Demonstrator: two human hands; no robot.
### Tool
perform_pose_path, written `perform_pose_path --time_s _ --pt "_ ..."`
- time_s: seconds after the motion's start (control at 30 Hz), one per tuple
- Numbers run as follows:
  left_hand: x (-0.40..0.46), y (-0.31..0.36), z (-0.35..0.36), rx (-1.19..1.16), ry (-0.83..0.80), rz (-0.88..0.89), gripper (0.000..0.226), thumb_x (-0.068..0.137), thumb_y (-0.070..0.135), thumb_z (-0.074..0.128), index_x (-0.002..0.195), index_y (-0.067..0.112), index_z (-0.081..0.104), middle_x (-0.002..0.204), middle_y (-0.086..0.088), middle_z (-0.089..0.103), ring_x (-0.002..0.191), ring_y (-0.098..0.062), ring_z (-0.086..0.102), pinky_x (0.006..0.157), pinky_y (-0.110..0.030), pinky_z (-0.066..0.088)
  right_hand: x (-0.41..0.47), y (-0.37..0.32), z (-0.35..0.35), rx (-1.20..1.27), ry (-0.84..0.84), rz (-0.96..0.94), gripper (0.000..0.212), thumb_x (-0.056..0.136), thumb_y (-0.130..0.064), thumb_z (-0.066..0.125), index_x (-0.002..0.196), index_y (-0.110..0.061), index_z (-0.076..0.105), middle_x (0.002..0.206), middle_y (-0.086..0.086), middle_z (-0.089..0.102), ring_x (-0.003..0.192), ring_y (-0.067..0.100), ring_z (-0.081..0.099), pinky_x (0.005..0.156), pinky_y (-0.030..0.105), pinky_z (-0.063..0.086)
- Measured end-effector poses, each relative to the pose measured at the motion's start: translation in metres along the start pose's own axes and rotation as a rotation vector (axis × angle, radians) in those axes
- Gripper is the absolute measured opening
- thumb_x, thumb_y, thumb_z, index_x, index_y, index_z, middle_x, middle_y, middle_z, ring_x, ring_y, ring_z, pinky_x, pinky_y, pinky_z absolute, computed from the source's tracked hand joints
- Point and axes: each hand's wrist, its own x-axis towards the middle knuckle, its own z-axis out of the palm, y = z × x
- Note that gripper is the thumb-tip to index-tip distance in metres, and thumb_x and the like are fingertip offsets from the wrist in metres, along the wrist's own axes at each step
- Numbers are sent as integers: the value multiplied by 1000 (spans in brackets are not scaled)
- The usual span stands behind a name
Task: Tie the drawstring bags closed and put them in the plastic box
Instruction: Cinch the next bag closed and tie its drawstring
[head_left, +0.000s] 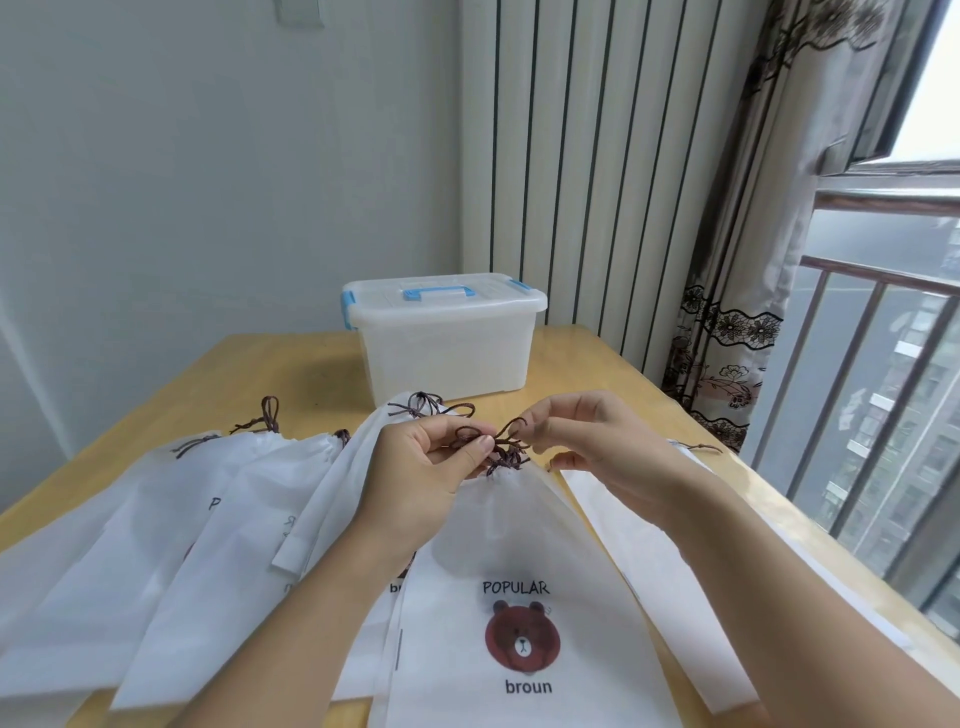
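Note:
A white drawstring bag (519, 545) with a brown bear print lies in front of me, its neck gathered. My left hand (431, 462) and my right hand (587, 436) both pinch its dark brown drawstring (506, 441) above the neck, each holding a loop. Several more white drawstring bags (218, 530) lie spread to the left, their cords tied. Another white bag (649, 545) lies under my right forearm. The translucent plastic box (447, 353) stands at the table's far side with its blue-handled lid shut.
The wooden table (291, 374) runs up to a wall corner. A white radiator (597, 156) stands behind the box. To the right hang a patterned curtain (737, 338) and a window with a metal railing (857, 364).

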Motion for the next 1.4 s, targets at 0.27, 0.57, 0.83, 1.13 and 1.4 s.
perform_pose_path --time_s 0.27,0.57,0.83,1.13,1.4 --pt "-2 3 1 -39 17 -14 13 88 -2 68 93 7 75 85 -10 77 75 -15 74 69 -18 55 1 5 9 80 8 -63 20 77 -18 81 87 -2 74 73 8 69 65 15 61 62 25 48" --pt "-4 3 1 -222 27 -100 14 90 -6 64 92 2 74 86 -15 70 71 -15 71 66 -17 55 -2 0 13 260 -81 -3 20 96 -11 63 90 2 78 93 23 75 78 23 73 76 27 60" --pt "-5 2 2 -69 31 31 13 88 -5 67 94 4 75 87 -11 77 82 -22 75 75 -26 59 -1 4 18 304 -74 19 23 77 -19 76 87 1 79 89 21 75 73 19 73 74 23 60" --pt "-8 5 5 35 34 89 14 87 0 71 90 11 77 87 0 78 84 -17 75 79 -27 58 3 10 20 185 18 -34 28 72 -7 85 94 1 70 71 15 67 56 18 62 54 24 52" --pt "-5 8 -1 11 18 128 16 83 1 75 86 17 78 88 -5 78 87 -22 75 83 -30 59 4 16 20 -11 8 -124 22 83 -15 80 80 5 72 58 4 55 50 9 38 48 16 30"
